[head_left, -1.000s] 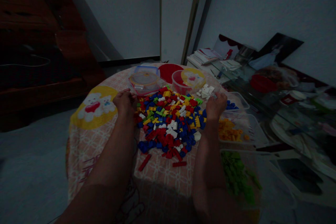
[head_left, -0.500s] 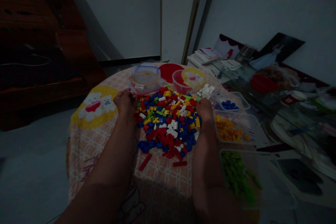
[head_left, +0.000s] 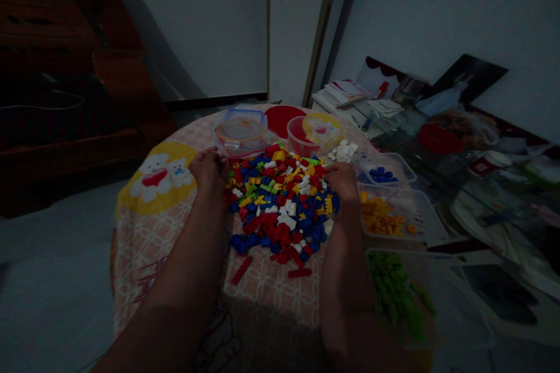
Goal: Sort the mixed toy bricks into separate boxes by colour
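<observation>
A broad heap of mixed toy building bricks (head_left: 280, 192) in red, blue, yellow, green and white lies on the cloth-covered round table (head_left: 271, 297). My left hand (head_left: 210, 168) rests at the heap's left edge with its fingers curled in; whatever it may hold is hidden. At the right edge, my right hand (head_left: 342, 179) has its fingers closed and pointing into the bricks, and I cannot make out what is between them. Just beyond it lies a small pile of white bricks (head_left: 343, 151).
Along the right stand clear tubs with blue bricks (head_left: 383, 175), yellow bricks (head_left: 380, 215) and green bricks (head_left: 396, 297). Behind the heap are a lidded clear box (head_left: 240, 135), a round clear tub (head_left: 301, 139) and a red disc (head_left: 284, 119). A cluttered glass table (head_left: 415, 140) adjoins the right side.
My right hand has turned slightly, and its fingers now reach left over the heap's edge. My left hand stays in place.
</observation>
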`<state>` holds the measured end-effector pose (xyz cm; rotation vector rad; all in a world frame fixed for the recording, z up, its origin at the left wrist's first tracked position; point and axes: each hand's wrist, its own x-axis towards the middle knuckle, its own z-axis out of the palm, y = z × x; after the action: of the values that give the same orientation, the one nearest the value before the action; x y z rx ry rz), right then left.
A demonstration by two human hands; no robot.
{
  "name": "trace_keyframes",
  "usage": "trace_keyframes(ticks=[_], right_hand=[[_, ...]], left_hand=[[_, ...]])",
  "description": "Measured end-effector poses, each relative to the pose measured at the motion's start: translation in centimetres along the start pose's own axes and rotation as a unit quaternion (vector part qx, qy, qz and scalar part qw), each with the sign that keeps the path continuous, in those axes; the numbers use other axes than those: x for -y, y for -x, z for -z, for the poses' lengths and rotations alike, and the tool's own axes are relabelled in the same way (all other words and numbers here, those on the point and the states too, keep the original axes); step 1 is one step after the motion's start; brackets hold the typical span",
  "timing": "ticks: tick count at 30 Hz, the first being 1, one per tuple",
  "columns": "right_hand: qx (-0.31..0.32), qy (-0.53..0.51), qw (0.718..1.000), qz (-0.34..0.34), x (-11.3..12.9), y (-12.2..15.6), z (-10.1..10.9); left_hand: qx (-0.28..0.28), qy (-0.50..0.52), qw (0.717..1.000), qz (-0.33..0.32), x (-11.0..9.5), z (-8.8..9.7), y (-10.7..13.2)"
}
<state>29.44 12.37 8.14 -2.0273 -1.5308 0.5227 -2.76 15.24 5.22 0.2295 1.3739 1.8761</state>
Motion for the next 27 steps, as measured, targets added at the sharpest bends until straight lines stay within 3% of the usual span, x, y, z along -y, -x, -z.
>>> trace_keyframes(ticks=[7, 13, 16, 20, 22, 27], right_hand=[[-0.028, -0.075, 0.997, 0.003, -0.3, 0.0, 0.3], [-0.13, -0.193, 0.972, -0.015, -0.9, -0.8, 0.4], [-0.214, -0.303, 0.928, -0.032, -1.0, -1.1, 0.5], [-0.33, -0.482, 0.808, -0.073, -1.5, -1.9, 0.7], [-0.363, -0.526, 0.763, -0.094, -2.1, -2.2, 0.9], [-0.385, -0.521, 0.755, -0.098, -3.3, -2.4, 1.3]], left_hand=[[-0.005, 0.002, 1.0, 0.001, -0.4, -0.2, 0.7], [-0.001, -0.012, 1.0, -0.007, -0.2, 0.0, 0.4], [-0.001, 0.003, 1.0, -0.01, 0.0, -0.1, 0.2], [-0.009, 0.023, 1.0, -0.007, 0.0, -0.3, 0.3], [-0.005, 0.016, 1.0, -0.003, 0.0, -0.3, 0.3], [0.014, -0.004, 1.0, -0.002, 0.1, 0.2, 0.0]])
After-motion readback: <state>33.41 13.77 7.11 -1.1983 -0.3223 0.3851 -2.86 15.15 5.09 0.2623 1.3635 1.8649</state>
